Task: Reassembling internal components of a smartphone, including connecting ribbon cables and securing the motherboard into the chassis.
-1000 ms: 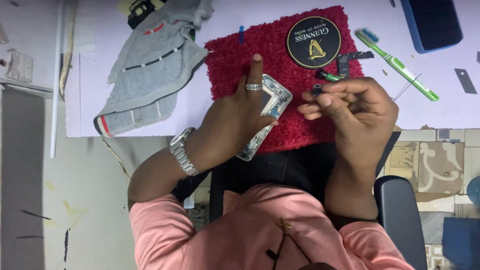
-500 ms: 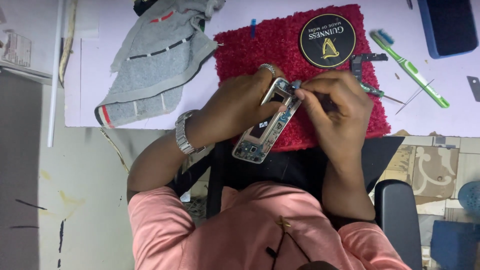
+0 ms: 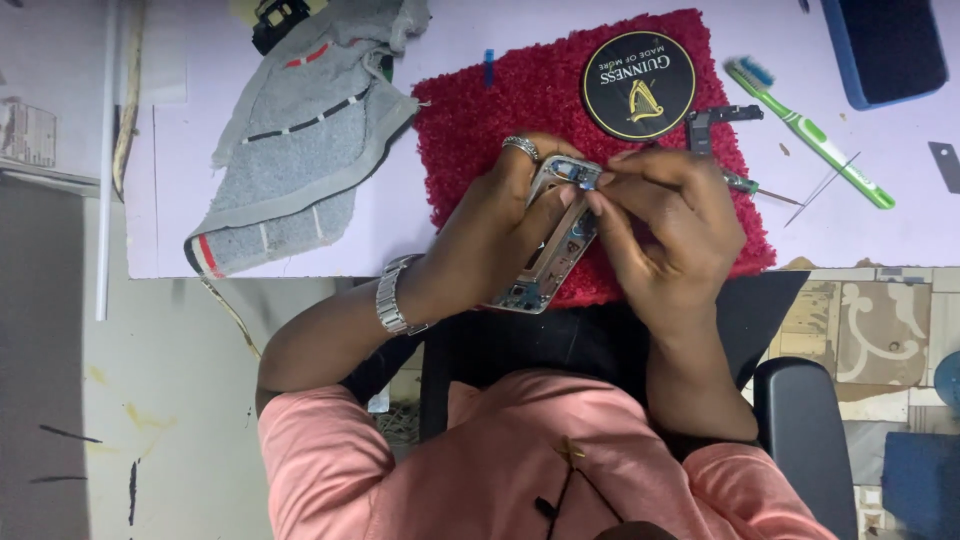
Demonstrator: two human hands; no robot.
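Note:
My left hand [image 3: 480, 235], with a ring and a metal wristwatch [image 3: 393, 297], grips an opened phone [image 3: 558, 245] with a silver frame, its inner parts facing up. The phone is held tilted above the near edge of a red fluffy mat [image 3: 500, 110]. My right hand [image 3: 670, 215] has its fingertips pinched on the phone's upper end. A thin green-handled screwdriver [image 3: 752, 187] pokes out from behind my right hand; whether that hand holds it is hidden.
On the mat lie a round black coaster [image 3: 638, 85] and a small dark bracket [image 3: 705, 125]. To the right are a green toothbrush [image 3: 810, 132], tweezers [image 3: 822, 187] and a dark blue flat object [image 3: 885, 45]. A grey cloth [image 3: 300, 140] lies left.
My right hand, earlier apart from the phone with a small tool, has closed in on the phone's upper end. My left hand has turned the phone so its inside faces up.

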